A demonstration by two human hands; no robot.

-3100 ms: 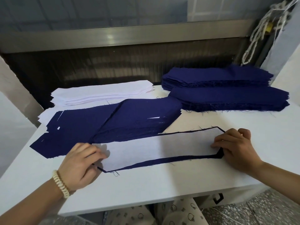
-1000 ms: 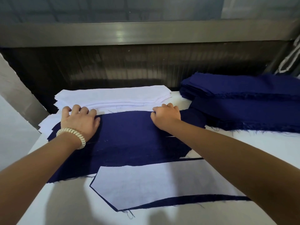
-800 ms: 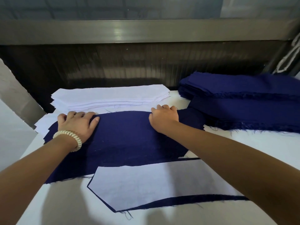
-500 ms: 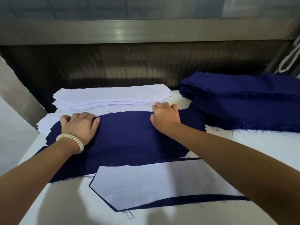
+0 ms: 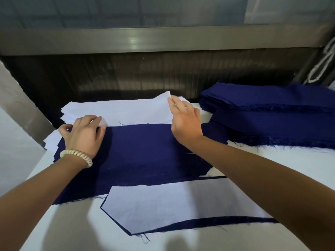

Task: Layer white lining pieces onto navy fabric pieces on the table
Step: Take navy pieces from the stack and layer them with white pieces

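A white lining piece (image 5: 126,111) is lifted off the white stack (image 5: 72,107) at the back left. My left hand (image 5: 84,134) pinches its near left corner. My right hand (image 5: 184,118) holds its right end, which stands raised, with fingers fairly straight. Below them lies a spread of navy fabric pieces (image 5: 145,153) across the middle of the table. Nearer to me, a white lining piece (image 5: 172,205) lies on a navy piece (image 5: 217,221) whose dark edge shows around it.
Two thick stacks of navy pieces (image 5: 275,120) sit at the back right. A dark metal wall and rail (image 5: 163,40) run behind the table. White cord (image 5: 324,64) hangs at the far right. The white table's (image 5: 72,232) near edge is bare.
Both hands moved from pressing on the navy spread up to the white stack. They have taken hold of the top lining piece and raised its right end.
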